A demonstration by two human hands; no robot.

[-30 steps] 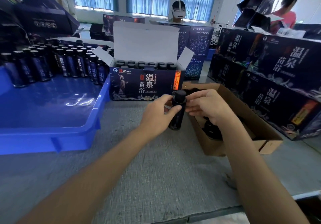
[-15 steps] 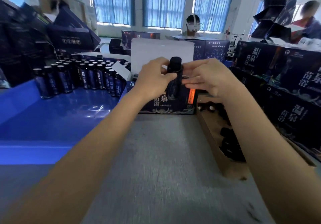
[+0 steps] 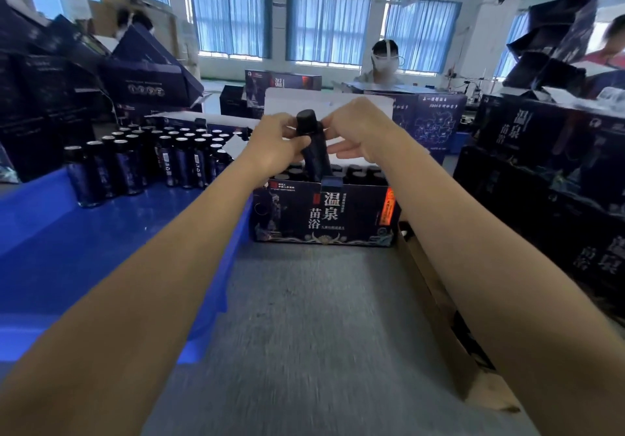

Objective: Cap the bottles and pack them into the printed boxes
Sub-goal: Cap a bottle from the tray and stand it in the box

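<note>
Across grey bench top (image 3: 314, 317), over the open printed box (image 3: 324, 214) at the far side, grips the tilted dark bottle (image 3: 314, 155) round its body with left hand (image 3: 274, 146), pinches its cap (image 3: 306, 123) with right hand (image 3: 362, 128); seems light, rigid, slick, probably breakable, best held mid-body.

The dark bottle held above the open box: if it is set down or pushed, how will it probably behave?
The bottle is tall and narrow, so a sideways push would probably tip it. Its round body would likely roll if laid flat. Its surface looks smooth, so it may slip; the left hand grips its body.
</note>
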